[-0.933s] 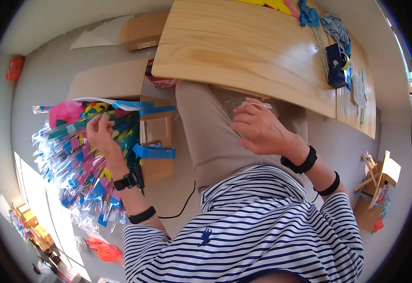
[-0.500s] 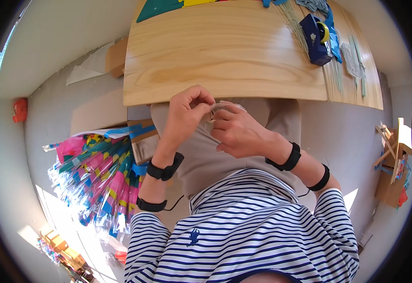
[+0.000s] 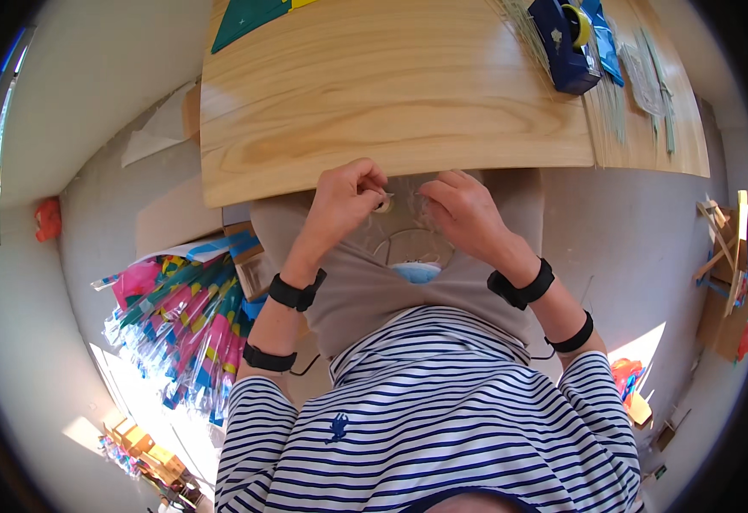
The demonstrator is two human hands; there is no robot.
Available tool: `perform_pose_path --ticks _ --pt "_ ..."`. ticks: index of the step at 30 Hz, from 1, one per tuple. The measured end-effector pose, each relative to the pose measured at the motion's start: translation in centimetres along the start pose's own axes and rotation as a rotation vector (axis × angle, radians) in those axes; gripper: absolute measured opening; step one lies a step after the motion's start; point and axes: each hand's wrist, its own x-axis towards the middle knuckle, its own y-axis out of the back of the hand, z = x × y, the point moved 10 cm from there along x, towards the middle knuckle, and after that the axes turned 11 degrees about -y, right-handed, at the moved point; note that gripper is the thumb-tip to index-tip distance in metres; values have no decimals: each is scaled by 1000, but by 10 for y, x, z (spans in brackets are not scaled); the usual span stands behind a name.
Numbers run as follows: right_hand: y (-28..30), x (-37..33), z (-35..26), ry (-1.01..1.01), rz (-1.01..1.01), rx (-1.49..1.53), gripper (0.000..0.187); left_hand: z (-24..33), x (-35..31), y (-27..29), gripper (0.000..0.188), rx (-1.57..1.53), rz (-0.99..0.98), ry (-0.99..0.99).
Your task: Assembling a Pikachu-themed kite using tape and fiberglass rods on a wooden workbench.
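Just below the front edge of the table, over my lap, my left hand (image 3: 344, 203) is closed with thumb and fingertips in a pinch. At its fingertips is a small pale round thing (image 3: 383, 205) with a dark middle, too small to name. My right hand (image 3: 470, 215) is apart from it to the right, its fingertips pressed together; I cannot make out what is in them. Something clear and shiny lies or hangs between the hands. Lower down, between my thighs, is a light blue rounded thing (image 3: 416, 273) near a thin curved outline.
The wooden table (image 3: 391, 94) spans the far side. On it, a dark blue tape dispenser (image 3: 566, 51) with yellow tape stands at the right, beside thin sticks (image 3: 605, 111) and a clear plastic packet (image 3: 643, 81). Colourful plastic-wrapped bundles (image 3: 186, 321) lie at the left by a cardboard box (image 3: 250, 265).
My right hand has drawn away to the right from my left hand, opening a gap and uncovering the light blue thing. The table has shifted slightly up in the view.
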Motion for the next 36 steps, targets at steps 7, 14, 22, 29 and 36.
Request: perform_pose_path --ticks 7,14,22,29,36 --pt "-7 12 -3 4 94 93 19 -4 5 -6 14 -84 34 22" --pt "-31 1 2 31 138 -53 22 -6 2 -7 13 -235 56 29" --pt "-70 -18 56 -376 -414 25 32 -27 -11 37 14 6 161 54" --pt "-46 -11 86 -360 -159 -383 14 7 36 135 30 470 308 -198" --pt "-22 7 67 -221 -38 -149 9 9 122 246 42 903 426 -289"
